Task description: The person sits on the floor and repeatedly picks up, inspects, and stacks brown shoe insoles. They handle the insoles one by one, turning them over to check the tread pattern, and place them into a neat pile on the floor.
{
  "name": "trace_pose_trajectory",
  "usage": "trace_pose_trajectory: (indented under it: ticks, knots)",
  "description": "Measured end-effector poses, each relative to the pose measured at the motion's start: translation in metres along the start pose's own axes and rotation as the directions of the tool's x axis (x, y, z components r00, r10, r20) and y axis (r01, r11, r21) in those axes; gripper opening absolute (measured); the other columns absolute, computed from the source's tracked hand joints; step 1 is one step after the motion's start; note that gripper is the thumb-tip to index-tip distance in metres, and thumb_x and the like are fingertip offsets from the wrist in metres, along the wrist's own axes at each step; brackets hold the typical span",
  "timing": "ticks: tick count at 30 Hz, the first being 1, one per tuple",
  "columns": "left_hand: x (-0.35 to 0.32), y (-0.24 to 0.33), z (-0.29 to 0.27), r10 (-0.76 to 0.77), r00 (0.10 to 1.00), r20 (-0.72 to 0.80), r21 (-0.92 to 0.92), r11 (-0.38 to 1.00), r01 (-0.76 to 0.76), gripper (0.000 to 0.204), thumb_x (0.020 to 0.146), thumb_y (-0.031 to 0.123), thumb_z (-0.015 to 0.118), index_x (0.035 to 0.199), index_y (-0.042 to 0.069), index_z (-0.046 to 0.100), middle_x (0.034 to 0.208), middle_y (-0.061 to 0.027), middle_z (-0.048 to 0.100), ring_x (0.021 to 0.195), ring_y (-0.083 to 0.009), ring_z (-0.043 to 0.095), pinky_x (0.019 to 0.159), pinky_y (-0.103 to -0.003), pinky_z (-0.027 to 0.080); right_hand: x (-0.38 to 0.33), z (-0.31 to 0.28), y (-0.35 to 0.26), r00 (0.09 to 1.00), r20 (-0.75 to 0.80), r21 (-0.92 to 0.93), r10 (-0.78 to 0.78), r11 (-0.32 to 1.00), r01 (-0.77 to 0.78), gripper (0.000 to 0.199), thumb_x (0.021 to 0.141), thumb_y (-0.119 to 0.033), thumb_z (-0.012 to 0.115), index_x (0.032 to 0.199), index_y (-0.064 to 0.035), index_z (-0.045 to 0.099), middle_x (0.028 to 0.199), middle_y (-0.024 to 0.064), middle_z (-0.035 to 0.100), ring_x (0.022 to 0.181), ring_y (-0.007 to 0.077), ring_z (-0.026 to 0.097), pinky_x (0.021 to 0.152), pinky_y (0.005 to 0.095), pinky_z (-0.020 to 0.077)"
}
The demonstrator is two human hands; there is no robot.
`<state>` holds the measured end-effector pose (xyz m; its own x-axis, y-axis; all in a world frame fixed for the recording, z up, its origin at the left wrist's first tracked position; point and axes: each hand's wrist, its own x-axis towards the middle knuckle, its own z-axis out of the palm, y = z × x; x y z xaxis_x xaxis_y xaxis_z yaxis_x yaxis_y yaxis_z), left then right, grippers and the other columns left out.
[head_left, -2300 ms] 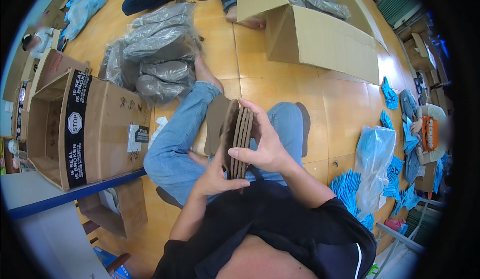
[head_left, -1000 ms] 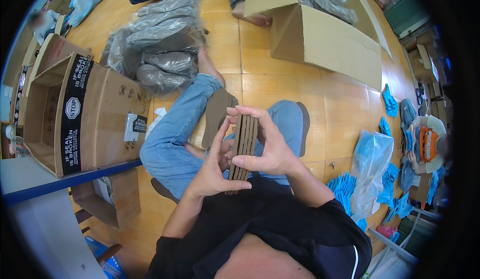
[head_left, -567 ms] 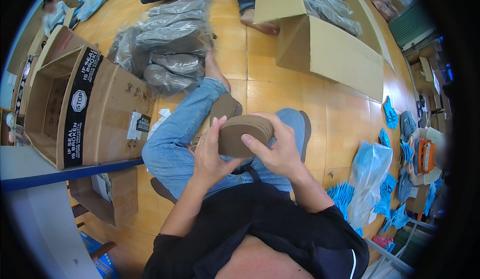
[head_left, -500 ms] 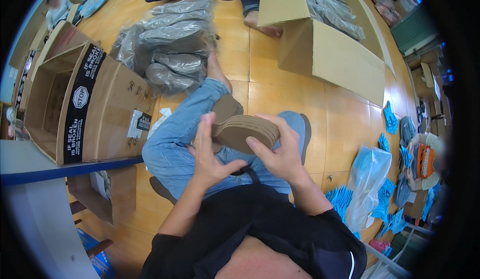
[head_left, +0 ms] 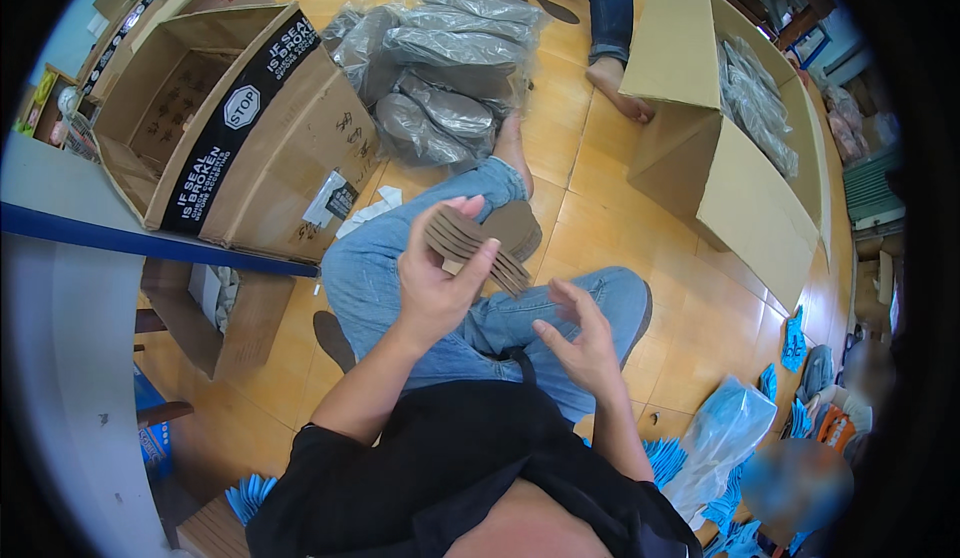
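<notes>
My left hand (head_left: pixel 430 293) grips a small stack of brown shoe insoles (head_left: pixel 476 248), thumb on the near edge and fingers behind. The stack is held tilted above my crossed legs, and its layered edges show. To the right of it, apart from the stack, my right hand (head_left: pixel 585 343) is empty with its fingers spread. Just beyond the held stack, more brown insoles (head_left: pixel 515 226) lie between my legs, partly covered by it.
Clear plastic bags of grey-brown insoles (head_left: pixel 450 58) lie beyond my feet. An open cardboard box (head_left: pixel 270 148) stands at left beside a blue-edged table (head_left: pixel 150 235); another box (head_left: pixel 760 208) holds bagged insoles at right. Blue pieces (head_left: pixel 665 458) lie lower right. Another person's foot (head_left: pixel 617 88) is ahead.
The stack has gone from my right hand to my left hand and is now tilted. My right hand has moved away, down and right. The whole view has turned.
</notes>
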<state>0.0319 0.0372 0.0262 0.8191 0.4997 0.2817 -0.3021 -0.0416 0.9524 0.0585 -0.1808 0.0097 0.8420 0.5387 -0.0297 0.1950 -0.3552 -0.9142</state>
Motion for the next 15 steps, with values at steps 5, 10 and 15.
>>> trace_pose_trajectory:
  ticks: [5, 10, 15]
  knots:
    - [0.006, -0.001, 0.013, 0.340, 0.923, 0.182, 0.250, 0.891, -0.378, 0.051, 0.078, 0.004, 0.075, 0.122, -0.001, 0.050, 0.122, -0.0216, 0.061, 0.115, -0.0326, 0.060, 0.095, -0.038, 0.050, 0.001, 0.014, -0.006, 0.963, 0.160, 0.490, 0.216, 0.829, -0.268, 0.047, 0.098, -0.025, 0.055, 0.138, -0.0019, 0.044, 0.124, 0.0175, 0.058, 0.110, 0.0253, 0.059, 0.095, 0.0360, 0.0469]
    - [-0.014, -0.003, 0.026, 0.457, 0.699, 0.550, 0.196, 0.743, -0.639, 0.051, 0.074, 0.010, 0.077, 0.119, 0.003, 0.055, 0.121, -0.0243, 0.060, 0.116, -0.0399, 0.058, 0.099, -0.050, 0.046, 0.011, 0.008, -0.009, 0.779, 0.545, 0.797, 0.310, 0.098, -0.596, 0.058, 0.102, -0.037, 0.037, 0.146, -0.0002, 0.028, 0.128, 0.0175, 0.054, 0.112, 0.0242, 0.056, 0.097, 0.0361, 0.0450]
    - [-0.052, -0.013, 0.051, 0.299, 0.467, 0.832, 0.176, 0.656, -0.734, 0.054, 0.069, 0.006, 0.074, 0.121, 0.005, 0.057, 0.130, -0.0208, 0.056, 0.122, -0.0390, 0.052, 0.102, -0.049, 0.043, 0.013, -0.004, 0.007, 0.781, 0.310, 0.851, 0.542, 0.207, -0.482, 0.058, 0.100, -0.031, 0.044, 0.144, 0.0037, 0.030, 0.134, 0.0184, 0.049, 0.121, 0.0214, 0.048, 0.104, 0.0324, 0.0372]
